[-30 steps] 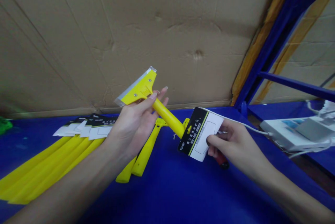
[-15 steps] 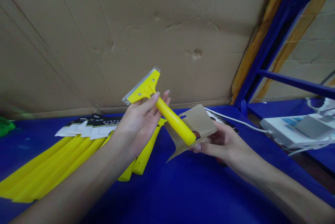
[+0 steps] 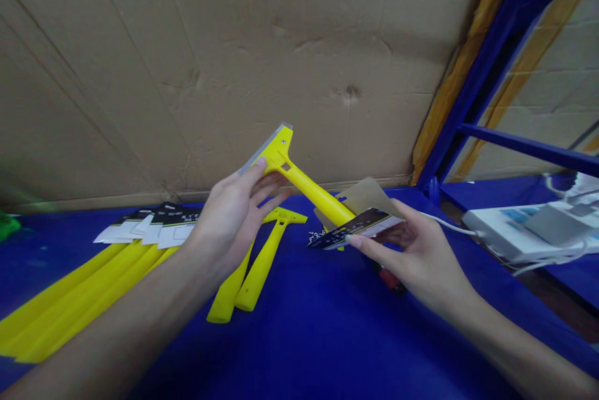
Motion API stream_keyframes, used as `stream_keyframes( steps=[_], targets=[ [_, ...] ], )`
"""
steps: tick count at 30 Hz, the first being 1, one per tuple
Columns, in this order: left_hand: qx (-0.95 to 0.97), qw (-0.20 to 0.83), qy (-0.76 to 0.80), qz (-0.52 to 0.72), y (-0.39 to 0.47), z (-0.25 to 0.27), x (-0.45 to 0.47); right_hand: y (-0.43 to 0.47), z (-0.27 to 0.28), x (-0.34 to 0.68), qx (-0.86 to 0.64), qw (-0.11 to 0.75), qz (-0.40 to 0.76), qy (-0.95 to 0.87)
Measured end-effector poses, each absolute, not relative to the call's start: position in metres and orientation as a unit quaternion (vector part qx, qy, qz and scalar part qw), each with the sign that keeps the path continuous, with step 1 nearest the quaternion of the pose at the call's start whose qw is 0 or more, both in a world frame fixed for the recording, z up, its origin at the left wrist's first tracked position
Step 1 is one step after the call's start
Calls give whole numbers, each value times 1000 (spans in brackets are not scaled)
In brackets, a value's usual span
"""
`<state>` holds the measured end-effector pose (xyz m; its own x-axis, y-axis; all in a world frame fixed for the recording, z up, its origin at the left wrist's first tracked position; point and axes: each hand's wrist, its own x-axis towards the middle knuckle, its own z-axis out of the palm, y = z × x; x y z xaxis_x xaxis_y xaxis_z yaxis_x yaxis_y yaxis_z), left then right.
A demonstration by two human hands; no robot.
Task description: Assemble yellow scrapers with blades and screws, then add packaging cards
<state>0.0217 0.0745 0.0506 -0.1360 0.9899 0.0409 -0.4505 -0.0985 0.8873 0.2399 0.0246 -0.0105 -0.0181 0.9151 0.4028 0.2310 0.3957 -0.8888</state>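
My left hand [image 3: 238, 213] grips a yellow scraper [image 3: 318, 193] by its head, thumb on the front near the blade. The scraper's handle slants down to the right, its end inside a folded cardboard header card [image 3: 358, 228]. My right hand [image 3: 416, 250] pinches that card, thumb on the printed black-and-white side; the other flap is plain brown. Below my left hand, two loose yellow scrapers [image 3: 262, 263] lie on the blue table [image 3: 299, 350]. Something with a dark red end [image 3: 390, 279] is partly hidden under my right hand.
At the left lies a row of yellow scrapers [image 3: 93, 294] with black-and-white cards [image 3: 173, 225] on them. A cardboard wall [image 3: 281, 63] stands behind. To the right are a blue metal frame [image 3: 482, 82] and a white power strip [image 3: 496, 231] with cables. Something green [image 3: 8, 225] sits far left.
The scraper's handle has passed through the card, which now folds over it with the printed flap toward me. My left hand has shifted up from the scraper's neck to its head.
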Motion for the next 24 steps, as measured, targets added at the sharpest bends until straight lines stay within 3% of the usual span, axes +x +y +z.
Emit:
stream_keyframes(
  steps=[6, 13, 18, 21, 24],
  targets=[
    [369, 544, 448, 607, 84, 65, 2, 24, -8, 248, -453, 556, 145, -681],
    [482, 529, 506, 482, 89, 68, -19, 22, -6, 252, -468, 542, 163, -679],
    [523, 524, 532, 411, 91, 68, -28, 19, 1, 256, -461, 482, 134, -733],
    [531, 535, 516, 406, 90, 68, -29, 19, 1, 254, -452, 467, 187, -737],
    [567, 547, 475, 391, 88, 66, -28, 22, 2, 250, -453, 494, 332, -664]
  ],
)
